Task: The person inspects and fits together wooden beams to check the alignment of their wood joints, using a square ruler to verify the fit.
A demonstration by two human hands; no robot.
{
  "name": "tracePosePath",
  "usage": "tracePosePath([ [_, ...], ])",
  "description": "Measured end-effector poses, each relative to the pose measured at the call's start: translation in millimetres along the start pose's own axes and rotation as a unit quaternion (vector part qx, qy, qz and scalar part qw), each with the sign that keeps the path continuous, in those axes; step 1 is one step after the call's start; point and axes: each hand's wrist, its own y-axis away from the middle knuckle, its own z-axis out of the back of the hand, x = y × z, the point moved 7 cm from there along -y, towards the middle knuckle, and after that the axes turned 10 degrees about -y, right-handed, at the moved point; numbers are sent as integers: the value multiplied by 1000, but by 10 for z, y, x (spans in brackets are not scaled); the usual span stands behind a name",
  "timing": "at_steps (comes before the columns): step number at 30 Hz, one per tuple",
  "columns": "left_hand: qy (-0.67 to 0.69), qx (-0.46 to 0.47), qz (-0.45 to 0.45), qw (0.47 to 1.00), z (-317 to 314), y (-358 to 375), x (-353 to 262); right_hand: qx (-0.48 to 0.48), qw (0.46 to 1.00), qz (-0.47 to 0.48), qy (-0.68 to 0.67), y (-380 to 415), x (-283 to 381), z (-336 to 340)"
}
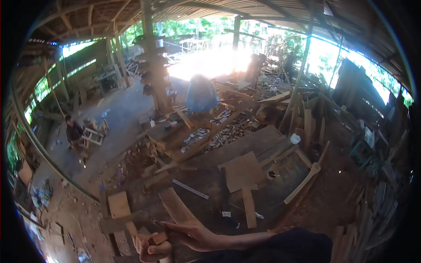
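Note:
At the bottom of the view, my left hand (151, 250) is closed around a small wooden piece (158, 238), whose full shape is partly hidden by the fingers. My right hand (195, 234) reaches in from the right, its fingers stretched out close over the left hand. Just behind the right hand, a tapered wooden board (175, 206) lies on the dark workbench (210, 175). Farther back on it is a pale ruler-like strip (190, 188). To the right lie a flat brown sheet (242, 170) and a narrow wood strip (249, 208).
A long wooden piece with a rounded end (303, 182) lies along the bench's right side, near a white container (295, 139). Wood scraps (232, 136) are heaped behind. A person (74, 130) sits at left by a wooden frame (93, 136). Planks (364, 228) stack at right.

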Motion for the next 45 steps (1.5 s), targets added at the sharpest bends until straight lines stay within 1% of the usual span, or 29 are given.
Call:
tracePosePath([
  [1,-16,66,-15,998,33,-21,-30,11,1000,-13,-1,24,51,-5],
  [2,-36,60,-6,998,53,-111,-124,20,999,-42,4,2,89,15],
  [3,-38,105,-43,993,-72,-235,-290,24,997,-70,5,7,82,2],
  [4,-32,155,-85,984,-155,-298,-374,31,997,-77,-2,41,-18,-50],
  [5,-51,233,-112,965,49,-78,-144,9,999,-45,7,63,-148,-27],
  [6,-48,233,-112,965,35,-81,-104,-15,1000,-10,20,82,-246,14],
  [8,-3,202,-47,978,57,-83,-26,-35,999,-35,18,183,-469,41],
  [9,-53,127,-33,990,42,-100,-67,-36,989,-134,42,268,-686,82],
  [10,-63,121,-25,990,77,-86,-76,-27,971,-230,67,374,-935,148],
  [12,28,218,-32,975,50,-142,-25,-34,958,-260,113,780,-1852,304],
  [13,28,219,-37,975,57,-157,-35,-62,943,-285,159,904,-2148,371],
  [14,13,209,-39,977,50,-157,-77,-68,944,-281,156,878,-2134,393],
  [16,-10,191,-44,981,30,-151,-129,-34,915,-369,160,947,-2202,464],
  [17,28,192,-29,980,50,-133,-76,-52,934,-330,128,946,-2194,439],
  [20,7,177,-34,984,72,-100,9,-16,947,-320,36,738,-1514,263],
  [22,2,154,-39,987,-42,-78,44,-9,984,-171,-41,422,-593,113],
  [24,6,152,-42,988,-102,-47,71,-13,990,-126,-56,358,-319,42],
  [26,5,157,-45,987,-99,-29,96,-17,993,-87,-77,375,-227,14],
  [29,-6,152,-53,987,-91,-30,153,19,989,-130,-62,402,-356,-44],
  [31,-14,145,-59,988,-95,-45,195,-9,999,-38,-31,441,-419,-33],
  [32,-17,142,-61,988,-99,-49,207,-9,999,-37,-33,490,-526,-29],
  [34,-23,137,-60,988,-92,-38,211,-13,982,-183,35,657,-975,44],
  [35,-25,134,-60,989,-94,-26,207,-15,982,-183,37,672,-1106,88],
  [37,-25,132,-57,989,-93,-1,185,-16,938,-308,160,799,-1500,209],
  [40,-13,121,-57,991,-194,17,149,-35,946,-266,183,819,-1715,306],
  [41,-9,118,-58,991,-228,24,143,-38,941,-295,164,814,-1753,283],
  [42,-8,117,-60,991,-240,20,146,-43,941,-293,162,715,-1587,258],
  [44,-7,115,-61,991,-258,35,145,47,956,-283,62,512,-1167,49],
  [45,-9,117,-59,991,-243,56,135,43,955,-286,61,457,-963,-63],
])
